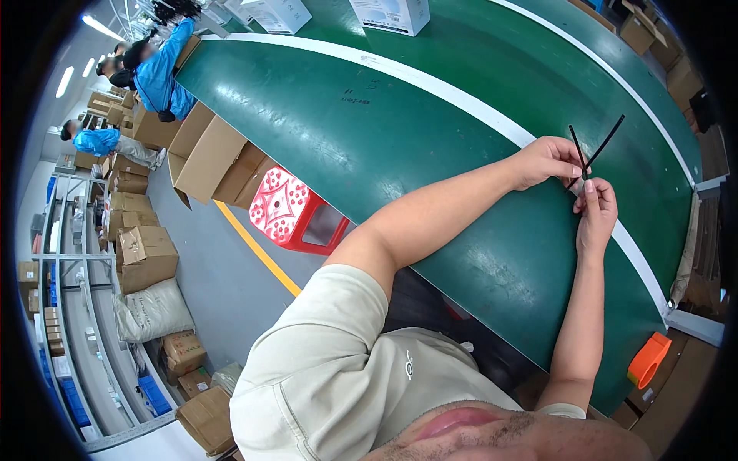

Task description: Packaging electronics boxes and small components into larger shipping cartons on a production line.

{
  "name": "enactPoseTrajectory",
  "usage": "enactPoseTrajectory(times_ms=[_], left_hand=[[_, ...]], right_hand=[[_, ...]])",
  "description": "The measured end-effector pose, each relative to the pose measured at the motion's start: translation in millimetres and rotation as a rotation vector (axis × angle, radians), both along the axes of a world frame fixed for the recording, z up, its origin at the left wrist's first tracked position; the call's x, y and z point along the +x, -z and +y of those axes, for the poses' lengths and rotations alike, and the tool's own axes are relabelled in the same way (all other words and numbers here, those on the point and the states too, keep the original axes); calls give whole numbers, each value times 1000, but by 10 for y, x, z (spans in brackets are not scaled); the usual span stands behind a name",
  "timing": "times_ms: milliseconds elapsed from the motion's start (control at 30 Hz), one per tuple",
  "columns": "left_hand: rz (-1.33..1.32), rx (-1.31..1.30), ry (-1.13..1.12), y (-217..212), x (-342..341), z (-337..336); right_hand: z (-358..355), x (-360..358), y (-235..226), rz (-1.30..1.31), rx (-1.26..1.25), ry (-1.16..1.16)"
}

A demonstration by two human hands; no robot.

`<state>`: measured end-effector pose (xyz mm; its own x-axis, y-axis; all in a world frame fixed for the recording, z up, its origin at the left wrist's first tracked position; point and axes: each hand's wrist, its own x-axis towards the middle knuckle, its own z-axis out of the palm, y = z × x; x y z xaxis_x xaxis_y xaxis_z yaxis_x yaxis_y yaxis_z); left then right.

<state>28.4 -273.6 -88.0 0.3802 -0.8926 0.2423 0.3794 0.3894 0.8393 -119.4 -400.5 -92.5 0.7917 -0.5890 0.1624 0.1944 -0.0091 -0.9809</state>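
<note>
Both hands pinch two black cable ties.
Left hand (547, 160) and right hand (596, 213) fingers close on the crossed cable ties (590, 152) above the green surface (430, 146).

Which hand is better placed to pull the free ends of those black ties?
Probably the left hand: its fingertips sit right at the base of the two black ties where their ends fan upward. The right hand pinches them from below, so it seems better suited to holding.
</note>
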Motion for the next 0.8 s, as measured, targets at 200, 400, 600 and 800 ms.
enactPoseTrajectory(times_ms=[200, 400, 600, 800], left_hand=[[87, 31, 88, -30, 6, 38], [121, 39, 150, -80, 6, 65], [88, 30, 150, -95, -23, 81], [45, 90, 106, -136, -54, 100]], right_hand=[[-45, -11, 44, -4, 15, 10], [14, -7, -14, 28, -15, 19], [30, -5, -3, 34, -41, -5], [6, -21, 60, 34, -133, -66]])
